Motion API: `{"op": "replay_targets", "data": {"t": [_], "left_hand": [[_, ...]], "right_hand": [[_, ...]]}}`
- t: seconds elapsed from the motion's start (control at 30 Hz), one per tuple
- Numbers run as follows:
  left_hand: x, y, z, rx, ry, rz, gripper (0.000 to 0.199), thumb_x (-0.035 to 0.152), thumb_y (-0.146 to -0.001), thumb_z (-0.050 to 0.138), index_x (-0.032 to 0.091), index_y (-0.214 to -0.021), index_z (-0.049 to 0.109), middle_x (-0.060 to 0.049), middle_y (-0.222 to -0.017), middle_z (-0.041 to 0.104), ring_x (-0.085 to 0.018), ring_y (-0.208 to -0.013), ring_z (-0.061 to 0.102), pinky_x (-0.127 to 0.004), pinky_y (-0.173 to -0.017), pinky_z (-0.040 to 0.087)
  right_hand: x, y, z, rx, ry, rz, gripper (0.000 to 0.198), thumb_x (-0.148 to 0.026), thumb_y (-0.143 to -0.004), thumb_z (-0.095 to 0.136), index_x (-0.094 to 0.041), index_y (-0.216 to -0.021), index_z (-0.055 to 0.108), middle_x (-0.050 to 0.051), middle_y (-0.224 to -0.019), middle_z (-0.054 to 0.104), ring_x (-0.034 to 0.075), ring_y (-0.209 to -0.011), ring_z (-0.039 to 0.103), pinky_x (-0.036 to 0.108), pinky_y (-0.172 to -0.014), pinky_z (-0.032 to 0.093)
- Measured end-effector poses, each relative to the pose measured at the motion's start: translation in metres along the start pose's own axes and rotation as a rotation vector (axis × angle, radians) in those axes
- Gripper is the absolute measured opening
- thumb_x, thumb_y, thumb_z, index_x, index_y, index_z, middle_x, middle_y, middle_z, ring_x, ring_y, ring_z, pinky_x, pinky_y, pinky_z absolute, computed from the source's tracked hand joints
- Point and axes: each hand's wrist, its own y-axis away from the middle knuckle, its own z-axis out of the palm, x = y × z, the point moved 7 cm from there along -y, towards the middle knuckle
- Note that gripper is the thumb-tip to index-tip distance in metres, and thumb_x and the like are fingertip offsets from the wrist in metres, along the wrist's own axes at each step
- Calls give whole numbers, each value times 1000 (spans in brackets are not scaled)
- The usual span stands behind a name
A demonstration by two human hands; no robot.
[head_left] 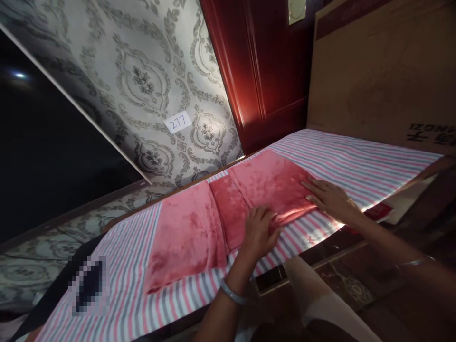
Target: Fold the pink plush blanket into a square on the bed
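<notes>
A pink plush cloth (185,232) lies on a striped tablecloth. Its left and right parts are folded in toward the middle, and a strip of darker pink shows between the two flaps. My left hand (259,232) rests at the near edge of the right flap, fingers bent and thumb apart; its fingertips are slightly blurred. Over the right end of the cloth lies my right hand (331,199), palm down with fingers stretched out and spread.
The striped tablecloth (342,156) covers a long table against a patterned wall. A large cardboard box (377,76) stands at the right end. A dark screen (53,128) is on the left, and a blurred-out dark object (89,287) lies at the near left.
</notes>
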Motion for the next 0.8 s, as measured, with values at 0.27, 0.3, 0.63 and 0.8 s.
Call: {"op": "replay_targets", "data": {"t": [0.27, 0.3, 0.63, 0.8], "left_hand": [[-8, 9, 7, 92, -17, 9, 25, 15, -91, 58, 17, -116, 58, -12, -113, 64, -26, -106, 58, -43, -93, 52], [-7, 9, 7, 100, -23, 12, 22, 14, -92, 56, 17, -114, 59, -12, -110, 64, -25, -104, 59, -41, -91, 53], [-10, 10, -1, 239, 32, 6, 16, 13, -94, 52, 19, -105, 63, -8, -99, 69, -21, -94, 64, -37, -84, 55], [-11, 10, -2, 248, 19, 1, 18, 12, -94, 51, 20, -104, 63, -8, -98, 69, -22, -94, 64, -38, -84, 55]], "right_hand": [[-37, 22, -52, 312, -83, -81, 47, -48, -97, 42, -21, -131, 60, 15, -133, 60, 32, -123, 54, 52, -102, 45], [-46, 27, -56, 326, -99, -117, 42, -47, -96, 45, -22, -125, 63, 14, -129, 62, 30, -118, 56, 49, -99, 47], [-45, 40, -62, 314, 6, 73, 34, -38, -93, 45, -19, -112, 66, 14, -100, 63, 27, -91, 60, 41, -75, 53], [-5, 32, -61, 214, -42, 305, 41, -46, -91, 44, -23, -114, 70, 10, -96, 70, 23, -73, 64, 33, -53, 44]]}}
